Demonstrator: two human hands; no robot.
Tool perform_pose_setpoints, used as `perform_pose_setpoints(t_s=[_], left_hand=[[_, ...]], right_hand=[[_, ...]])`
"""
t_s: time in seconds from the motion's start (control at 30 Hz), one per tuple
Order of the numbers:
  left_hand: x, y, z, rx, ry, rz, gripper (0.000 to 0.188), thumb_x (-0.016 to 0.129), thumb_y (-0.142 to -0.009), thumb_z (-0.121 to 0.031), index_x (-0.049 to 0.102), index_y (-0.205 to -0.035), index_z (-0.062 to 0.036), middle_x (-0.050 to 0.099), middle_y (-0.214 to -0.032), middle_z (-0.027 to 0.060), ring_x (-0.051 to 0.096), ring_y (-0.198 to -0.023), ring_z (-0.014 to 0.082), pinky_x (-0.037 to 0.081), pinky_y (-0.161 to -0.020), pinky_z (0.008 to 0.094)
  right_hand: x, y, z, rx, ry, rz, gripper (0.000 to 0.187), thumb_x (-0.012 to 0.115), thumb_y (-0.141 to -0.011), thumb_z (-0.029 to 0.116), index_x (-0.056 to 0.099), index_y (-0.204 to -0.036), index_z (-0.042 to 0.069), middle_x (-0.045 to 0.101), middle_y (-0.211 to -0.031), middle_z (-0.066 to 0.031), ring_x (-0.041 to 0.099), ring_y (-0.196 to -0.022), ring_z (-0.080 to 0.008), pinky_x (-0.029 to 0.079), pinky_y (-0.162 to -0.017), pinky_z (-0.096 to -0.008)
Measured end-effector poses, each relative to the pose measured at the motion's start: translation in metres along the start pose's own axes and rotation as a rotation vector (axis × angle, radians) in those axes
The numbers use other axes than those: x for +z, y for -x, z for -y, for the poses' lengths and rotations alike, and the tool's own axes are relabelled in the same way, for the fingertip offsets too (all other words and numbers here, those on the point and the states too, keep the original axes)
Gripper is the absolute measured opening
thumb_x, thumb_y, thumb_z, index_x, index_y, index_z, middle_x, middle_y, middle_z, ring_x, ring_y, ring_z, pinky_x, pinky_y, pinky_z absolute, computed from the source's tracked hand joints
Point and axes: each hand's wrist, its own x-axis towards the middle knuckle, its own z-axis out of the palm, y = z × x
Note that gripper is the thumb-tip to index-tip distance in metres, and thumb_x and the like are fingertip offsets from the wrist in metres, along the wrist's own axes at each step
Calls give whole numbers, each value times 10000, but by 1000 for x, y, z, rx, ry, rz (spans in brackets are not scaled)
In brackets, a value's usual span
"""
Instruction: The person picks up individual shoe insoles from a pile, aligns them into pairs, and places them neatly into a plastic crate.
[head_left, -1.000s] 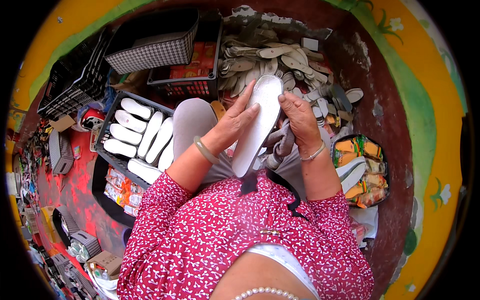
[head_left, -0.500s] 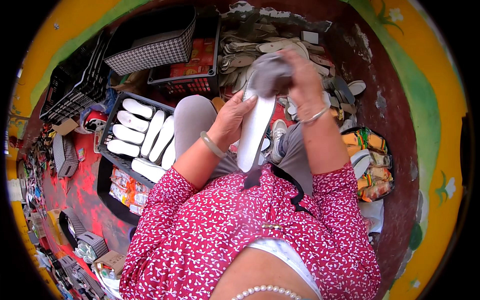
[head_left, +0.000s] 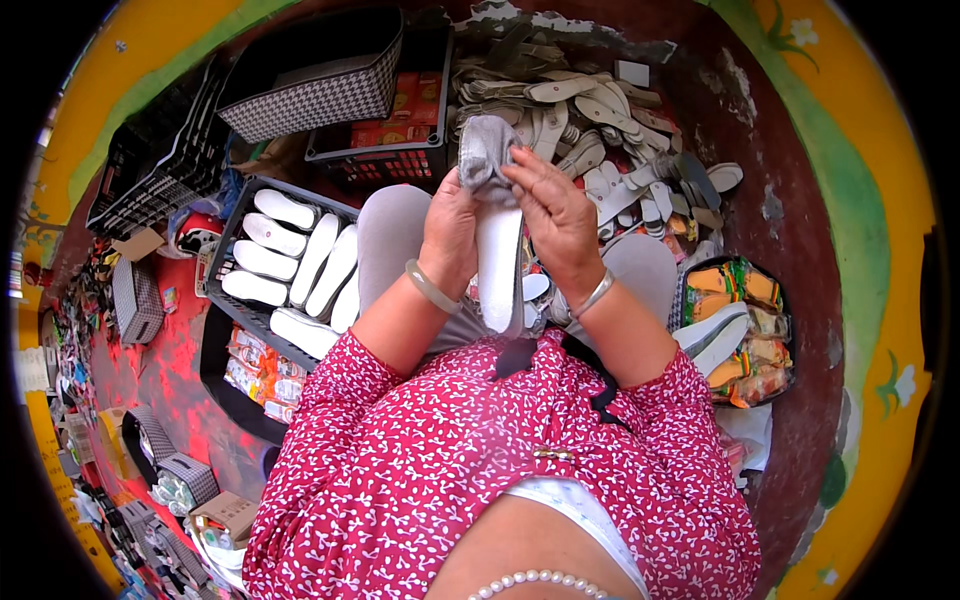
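Above the person's lap [head_left: 390,240], the left hand [head_left: 450,235] pinches a white insole [head_left: 499,265] near its far end; the right hand [head_left: 557,215] rests bent fingers on a grey cloth [head_left: 487,150], its grip unclear. The insole is probably light and bendy, best held by its side edges; the cloth, soft, hides its far end.
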Motion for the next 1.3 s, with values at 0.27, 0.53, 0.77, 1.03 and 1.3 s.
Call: perform_pose_setpoints(t_s=[0.27, 0.53, 0.77, 1.03, 1.3], left_hand=[[-26, -15, -22, 89, -71, -153, 164, 443, -940, -136, 513, -1049, -36, 625, -889, 88, 629, -722, 193, 541, -657, 338], [-17, -5, -22, -14, -68, -100, 206, 483, -919, -140, 495, -1100, -41, 623, -888, 79, 624, -719, 169, 540, -612, 309], [11, -2, -16, -48, -1, 9, 214, 475, -876, -60, 549, -1070, -13, 624, -992, 103, 636, -829, 201, 530, -761, 347], [-29, -36, -26, 125, -49, -233, 173, 468, -916, -104, 511, -1054, -8, 614, -912, 105, 621, -768, 209, 525, -709, 353], [-22, -31, -31, 141, 79, -352, 191, 486, -916, -112, 502, -1084, -22, 608, -980, 85, 609, -845, 202, 510, -757, 339]], right_hand=[[-19, 35, 15, -17, -275, 355, 226, 573, -804, -43, 651, -1004, 27, 634, -1006, -118, 601, -975, -237, 459, -873, -308], [-61, -40, 20, 439, -593, 176, 177, 607, -841, 77, 608, -990, -20, 627, -898, -36, 581, -816, -81, 471, -734, -212], [-3, -44, -5, 200, -397, 77, 137, 617, -771, -24, 631, -897, 29, 586, -913, 4, 539, -853, -73, 426, -769, -198], [-13, 0, 18, 198, -483, 384, 141, 589, -721, -81, 610, -815, 22, 549, -886, -37, 545, -857, -122, 441, -769, -243], [-49, 25, 35, 71, -199, 608, 174, 573, -677, -71, 613, -801, 45, 555, -838, -78, 551, -862, -226, 452, -764, -308]])
